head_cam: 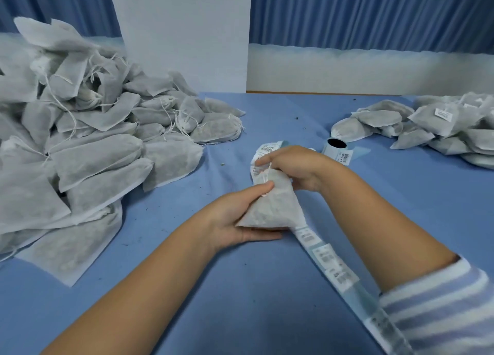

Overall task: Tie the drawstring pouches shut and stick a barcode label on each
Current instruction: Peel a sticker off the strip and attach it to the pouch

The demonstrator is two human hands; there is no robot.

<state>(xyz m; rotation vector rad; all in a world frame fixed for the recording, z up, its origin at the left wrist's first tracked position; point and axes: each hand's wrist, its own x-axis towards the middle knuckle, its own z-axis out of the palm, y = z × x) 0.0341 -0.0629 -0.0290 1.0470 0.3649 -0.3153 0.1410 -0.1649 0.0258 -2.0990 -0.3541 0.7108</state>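
Left hand (235,218) cradles pouch (270,202); right hand (291,165) pinches drawstring (267,171).

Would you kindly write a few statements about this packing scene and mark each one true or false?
1. The left hand and the right hand both hold one pouch. True.
2. The label strip lies on top of that pouch. False: it runs underneath it.
3. The larger pile of pouches is on the person's left. True.
4. The label roll sits inside the larger pile. False: it lies beyond the right hand, near the smaller pile.
5. No pouch in the smaller pile bears a label. False: at least one shows a white label.
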